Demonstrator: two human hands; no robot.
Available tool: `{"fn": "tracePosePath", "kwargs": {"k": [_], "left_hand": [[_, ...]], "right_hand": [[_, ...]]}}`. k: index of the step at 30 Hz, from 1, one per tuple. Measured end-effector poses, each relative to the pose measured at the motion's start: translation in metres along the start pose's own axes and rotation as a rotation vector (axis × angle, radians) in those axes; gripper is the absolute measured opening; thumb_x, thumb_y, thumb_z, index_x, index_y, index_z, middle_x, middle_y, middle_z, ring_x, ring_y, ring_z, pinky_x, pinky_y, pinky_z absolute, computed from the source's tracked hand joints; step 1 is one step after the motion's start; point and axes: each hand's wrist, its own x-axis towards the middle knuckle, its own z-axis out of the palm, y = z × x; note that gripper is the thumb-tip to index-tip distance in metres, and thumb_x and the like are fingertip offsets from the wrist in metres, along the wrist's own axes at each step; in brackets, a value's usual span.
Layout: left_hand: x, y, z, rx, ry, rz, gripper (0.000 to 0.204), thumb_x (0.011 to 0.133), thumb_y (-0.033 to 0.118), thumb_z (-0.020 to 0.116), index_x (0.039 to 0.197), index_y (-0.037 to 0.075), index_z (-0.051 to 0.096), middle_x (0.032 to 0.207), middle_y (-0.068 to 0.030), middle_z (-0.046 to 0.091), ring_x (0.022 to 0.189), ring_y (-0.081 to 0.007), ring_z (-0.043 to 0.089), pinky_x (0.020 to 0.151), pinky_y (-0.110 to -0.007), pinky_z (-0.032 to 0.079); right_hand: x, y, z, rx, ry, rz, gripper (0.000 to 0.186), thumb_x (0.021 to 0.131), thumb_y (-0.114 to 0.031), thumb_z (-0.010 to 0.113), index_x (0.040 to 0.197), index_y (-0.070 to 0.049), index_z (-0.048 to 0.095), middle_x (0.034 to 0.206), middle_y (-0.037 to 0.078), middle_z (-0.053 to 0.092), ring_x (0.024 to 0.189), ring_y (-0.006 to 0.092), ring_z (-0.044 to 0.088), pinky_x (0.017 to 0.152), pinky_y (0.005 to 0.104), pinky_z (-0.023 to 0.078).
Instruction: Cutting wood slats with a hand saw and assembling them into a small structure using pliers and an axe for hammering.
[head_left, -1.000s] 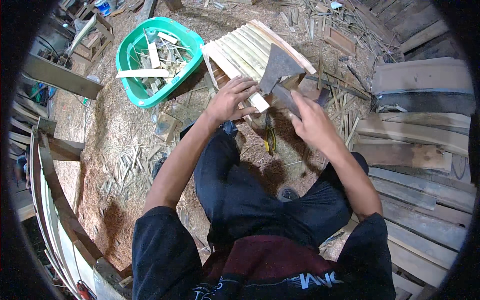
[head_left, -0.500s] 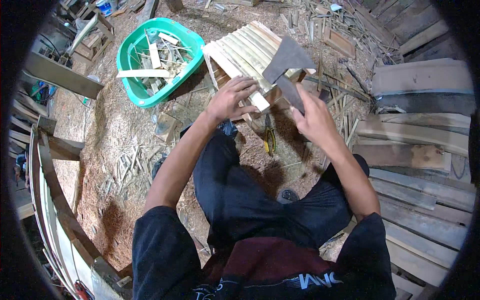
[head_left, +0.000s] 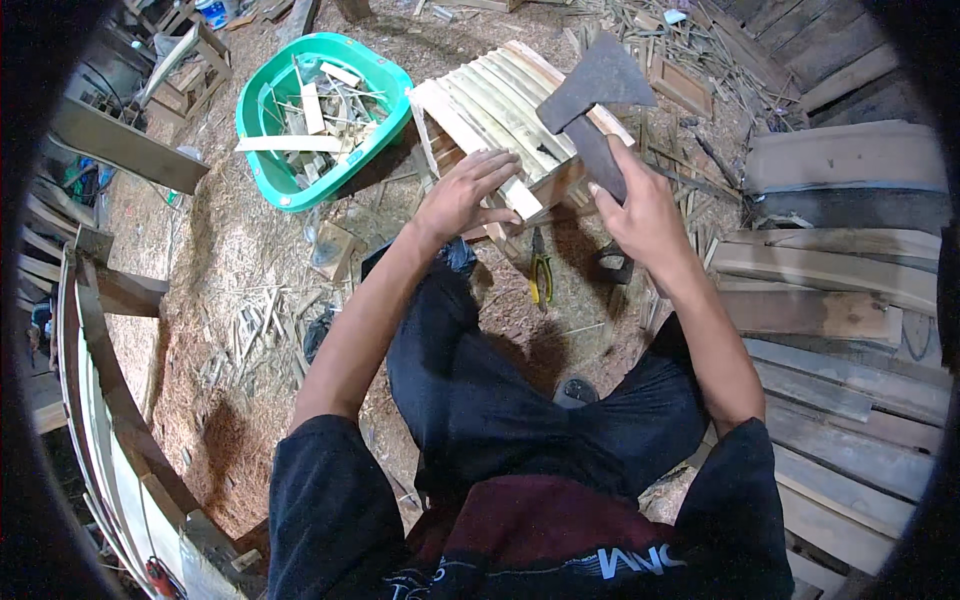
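My right hand (head_left: 643, 208) grips a hatchet (head_left: 598, 85) close below its dark, broad metal head. The head is held up over the right end of a slatted wooden crate (head_left: 490, 95), whose pale strips lie side by side on top. My left hand (head_left: 467, 195) is closed on the crate's nearest wooden slat (head_left: 522, 198), fingers over the top and thumb on the near side. The hatchet head and the slat are apart. Below the crate, pliers (head_left: 541, 270) with yellow and black handles rest on the floor between my legs.
A green plastic basin (head_left: 262, 170) full of wood offcuts stands left of the crate. Stacked boards (head_left: 830, 270) line the right side. A curved wooden frame (head_left: 110, 400) stands at the left. Sawdust and wood scraps (head_left: 260, 325) cover the floor.
The hatchet has risen and shifted right, away from the crate's near edge, with my right hand following. My left hand stays almost in place on the slat.
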Motion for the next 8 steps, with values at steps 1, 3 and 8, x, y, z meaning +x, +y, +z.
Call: {"fn": "tracePosePath", "kwargs": {"k": [1, 3, 8], "left_hand": [[-0.003, 0.000, 0.001, 0.023, -0.002, 0.002, 0.076, 0.074, 0.042, 0.078, 0.137, 0.006, 0.053, 0.141, -0.0154, 0.052, 0.133, -0.0342, 0.046, 0.112, -0.046, 0.036], [0.000, -0.002, 0.001, 0.047, 0.003, 0.015, 0.076, 0.074, 0.042, 0.077, 0.137, 0.006, 0.052, 0.142, -0.0152, 0.052, 0.133, -0.0339, 0.046, 0.113, -0.046, 0.035], [-0.003, 0.004, 0.001, 0.014, -0.018, -0.066, 0.078, 0.075, 0.042, 0.080, 0.139, 0.009, 0.051, 0.143, -0.0142, 0.050, 0.137, -0.0329, 0.043, 0.115, -0.046, 0.033]], "right_hand": [[-0.003, -0.006, -0.001, -0.022, -0.061, 0.058, 0.053, 0.084, -0.005, 0.063, 0.132, 0.006, 0.045, 0.110, 0.031, 0.062, 0.103, 0.0476, 0.060, 0.091, 0.0482, 0.048], [-0.013, 0.006, 0.008, -0.034, -0.105, 0.009, 0.053, 0.083, -0.005, 0.064, 0.132, 0.006, 0.045, 0.109, 0.032, 0.062, 0.102, 0.0475, 0.060, 0.090, 0.0484, 0.048], [-0.034, 0.015, 0.036, 0.013, -0.074, 0.087, 0.061, 0.084, -0.007, 0.066, 0.140, 0.001, 0.043, 0.122, 0.031, 0.058, 0.110, 0.0478, 0.058, 0.096, 0.0461, 0.046]]}}
